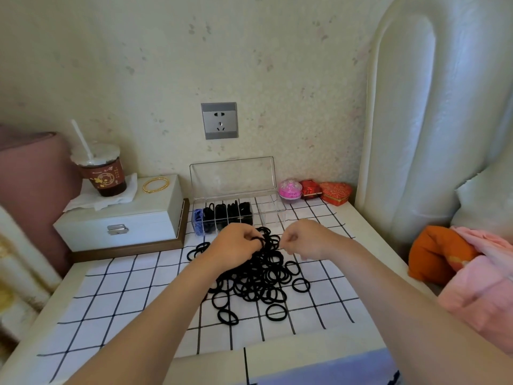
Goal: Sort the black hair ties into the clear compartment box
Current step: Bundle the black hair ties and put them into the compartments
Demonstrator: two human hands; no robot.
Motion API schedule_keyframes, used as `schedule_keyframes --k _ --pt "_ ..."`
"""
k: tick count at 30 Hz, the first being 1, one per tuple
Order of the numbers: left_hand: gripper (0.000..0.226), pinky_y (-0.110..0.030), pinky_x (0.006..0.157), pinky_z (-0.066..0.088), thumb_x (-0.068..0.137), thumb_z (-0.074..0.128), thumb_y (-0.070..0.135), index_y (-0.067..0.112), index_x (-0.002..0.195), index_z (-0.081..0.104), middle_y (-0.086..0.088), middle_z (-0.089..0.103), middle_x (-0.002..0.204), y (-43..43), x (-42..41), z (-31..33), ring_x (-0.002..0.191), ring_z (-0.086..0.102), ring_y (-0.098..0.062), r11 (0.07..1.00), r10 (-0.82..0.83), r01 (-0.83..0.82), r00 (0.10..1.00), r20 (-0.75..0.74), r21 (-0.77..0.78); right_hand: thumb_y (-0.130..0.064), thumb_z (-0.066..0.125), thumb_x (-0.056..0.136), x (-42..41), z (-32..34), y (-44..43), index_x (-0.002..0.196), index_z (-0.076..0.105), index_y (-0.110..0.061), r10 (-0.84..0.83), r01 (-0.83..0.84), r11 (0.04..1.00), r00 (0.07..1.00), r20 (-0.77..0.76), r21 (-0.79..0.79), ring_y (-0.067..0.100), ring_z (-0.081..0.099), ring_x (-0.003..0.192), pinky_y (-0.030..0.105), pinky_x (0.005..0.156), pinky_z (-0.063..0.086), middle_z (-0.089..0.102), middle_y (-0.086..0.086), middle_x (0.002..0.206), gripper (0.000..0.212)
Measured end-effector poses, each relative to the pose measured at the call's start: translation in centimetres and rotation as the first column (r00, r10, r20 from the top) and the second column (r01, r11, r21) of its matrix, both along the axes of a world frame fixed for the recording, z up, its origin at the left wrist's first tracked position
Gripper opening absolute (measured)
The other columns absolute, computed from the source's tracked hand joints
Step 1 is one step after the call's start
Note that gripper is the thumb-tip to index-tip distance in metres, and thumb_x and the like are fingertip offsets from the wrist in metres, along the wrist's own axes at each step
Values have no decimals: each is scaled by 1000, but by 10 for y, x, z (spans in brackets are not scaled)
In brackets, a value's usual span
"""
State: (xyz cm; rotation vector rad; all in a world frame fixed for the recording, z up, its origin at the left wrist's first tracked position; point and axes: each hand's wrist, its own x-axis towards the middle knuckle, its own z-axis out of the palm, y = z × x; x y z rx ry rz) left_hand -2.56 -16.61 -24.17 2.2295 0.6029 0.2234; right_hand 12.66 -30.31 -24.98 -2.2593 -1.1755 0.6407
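A loose pile of black hair ties (261,279) lies on the white checked cloth (125,295) in the middle of the table. Behind it stands the clear compartment box (268,211) with its lid up; several left compartments hold black ties, one holds blue ones, and the right compartments look bare. My left hand (236,245) is over the far end of the pile with its fingers curled round black ties. My right hand (305,238) hovers just right of it with curled fingers; whether it pinches a tie is hidden.
A white jewellery box (119,218) with a gold bangle and a drink cup (102,173) stands at the back left. Small pink and red trinket boxes (313,190) sit at the back right. Orange and pink fabric (458,262) lies off the table's right edge.
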Motion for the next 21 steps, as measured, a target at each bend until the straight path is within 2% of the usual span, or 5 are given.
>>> schedule_keyframes --k 5,10,14,17,21 --pt "12 -17 67 45 91 64 22 26 97 74 16 62 69 -7 -2 -4 65 57 -1 983 -137 147 986 -97 107 -22 77 79 -2 -12 -5 98 79 -23 69 -39 988 978 195 -152 6 59 83 25 78 50 62 -19 77 19" --pt "26 -25 94 50 93 62 26 32 116 72 14 71 114 -13 -1 -8 103 63 -4 929 -180 217 972 -149 300 -14 66 87 -7 -13 -8 86 78 -12 81 -61 993 976 203 -105 11 66 78 23 72 55 72 -5 82 12" --pt "42 -31 98 48 93 63 27 32 135 59 7 65 124 -15 5 -9 115 59 -14 850 -239 353 920 -309 392 -10 56 93 -5 -3 -14 96 68 -16 18 -17 1000 1000 24 -26 13 60 58 22 48 51 71 1 85 14" --pt "43 -34 96 50 91 65 25 32 133 60 5 66 122 -14 8 -12 113 60 -18 800 -225 395 895 -386 451 -6 64 89 -1 7 -18 115 67 -17 64 -71 996 991 -115 -55 17 64 62 26 52 53 75 13 92 28" --pt "26 -34 88 53 89 67 29 29 114 73 7 67 108 -12 8 -12 102 61 -15 800 -187 329 932 -312 503 -7 72 82 -5 11 -23 101 77 -15 133 -164 963 980 -150 -215 16 65 65 24 54 54 75 15 90 21"
